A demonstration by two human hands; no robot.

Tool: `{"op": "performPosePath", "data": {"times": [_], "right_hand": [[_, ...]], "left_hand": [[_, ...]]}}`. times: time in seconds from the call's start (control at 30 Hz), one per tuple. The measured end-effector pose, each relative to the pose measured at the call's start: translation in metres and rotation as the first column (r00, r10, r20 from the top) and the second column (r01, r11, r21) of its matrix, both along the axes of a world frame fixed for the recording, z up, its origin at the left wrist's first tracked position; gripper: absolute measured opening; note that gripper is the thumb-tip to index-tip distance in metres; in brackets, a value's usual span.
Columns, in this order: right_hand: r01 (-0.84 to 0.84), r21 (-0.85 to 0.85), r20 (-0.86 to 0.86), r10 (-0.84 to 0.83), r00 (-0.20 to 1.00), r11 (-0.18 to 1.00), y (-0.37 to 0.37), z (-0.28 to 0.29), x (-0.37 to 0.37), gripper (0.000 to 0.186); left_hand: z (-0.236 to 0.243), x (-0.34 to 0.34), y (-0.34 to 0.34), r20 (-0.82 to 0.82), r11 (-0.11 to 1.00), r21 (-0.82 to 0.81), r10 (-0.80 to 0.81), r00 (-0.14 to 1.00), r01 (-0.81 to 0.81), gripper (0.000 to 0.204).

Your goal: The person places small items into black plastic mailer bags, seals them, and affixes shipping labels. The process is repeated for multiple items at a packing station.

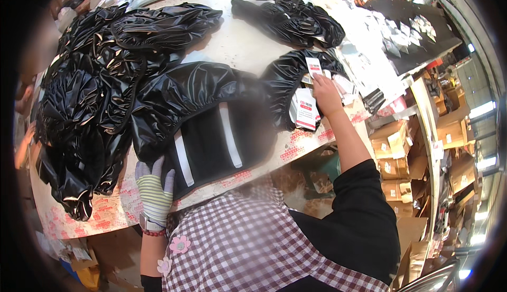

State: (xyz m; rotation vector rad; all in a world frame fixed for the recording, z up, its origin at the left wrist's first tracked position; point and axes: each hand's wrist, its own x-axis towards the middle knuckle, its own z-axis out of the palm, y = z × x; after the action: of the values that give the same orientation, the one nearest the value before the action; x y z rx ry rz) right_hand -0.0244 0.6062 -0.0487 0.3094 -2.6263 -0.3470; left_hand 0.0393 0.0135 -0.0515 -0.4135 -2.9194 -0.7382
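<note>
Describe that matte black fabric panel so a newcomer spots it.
Start at the broad white table, along its edge by the brown-checked cloth apron. The panel lies there; two long white strips set it apart from the shiny, crumpled black bundles.

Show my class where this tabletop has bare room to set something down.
Bare table lies between the left black pile and the far black bundle; a narrow front strip shows below the white cards. Crowded: the left side and around the right hand.

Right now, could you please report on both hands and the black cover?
Left hand, gloved, at near edge of black cover. Right hand, bare, at white card. Cover's two pale strips showing. Bunched black covers crowd its left.
</note>
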Motion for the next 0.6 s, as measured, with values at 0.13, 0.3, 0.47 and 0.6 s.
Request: {"op": "performPosePath", "data": {"times": [0.13,0.3,0.47,0.6], "right_hand": [[0.076,-0.255,-0.026,-0.085,0.996,0.964,0.005,-0.001,0.001,0.014],[0.265,-0.288,0.318,-0.169,0.933,0.92,0.005,0.026,-0.003,0.012],[0.094,-0.399,0.05,-0.08,0.995,0.912,-0.08,0.126,0.024,0.014],[-0.43,-0.068,-0.41,0.368,0.835,0.9,-0.219,0.118,0.059,0.013]], "left_hand": [[0.021,0.001,0.001,0.141,0.993,0.115,-0.007,0.99,-0.009,0.049],[0.034,0.004,0.008,-0.182,0.999,-0.053,-0.008,0.983,-0.002,0.049],[0.021,-0.025,0.016,-0.055,1.0,0.017,-0.008,0.998,0.009,0.051],[0.033,-0.029,0.028,-0.213,0.928,0.373,0.086,0.973,-0.001,0.045]]}}
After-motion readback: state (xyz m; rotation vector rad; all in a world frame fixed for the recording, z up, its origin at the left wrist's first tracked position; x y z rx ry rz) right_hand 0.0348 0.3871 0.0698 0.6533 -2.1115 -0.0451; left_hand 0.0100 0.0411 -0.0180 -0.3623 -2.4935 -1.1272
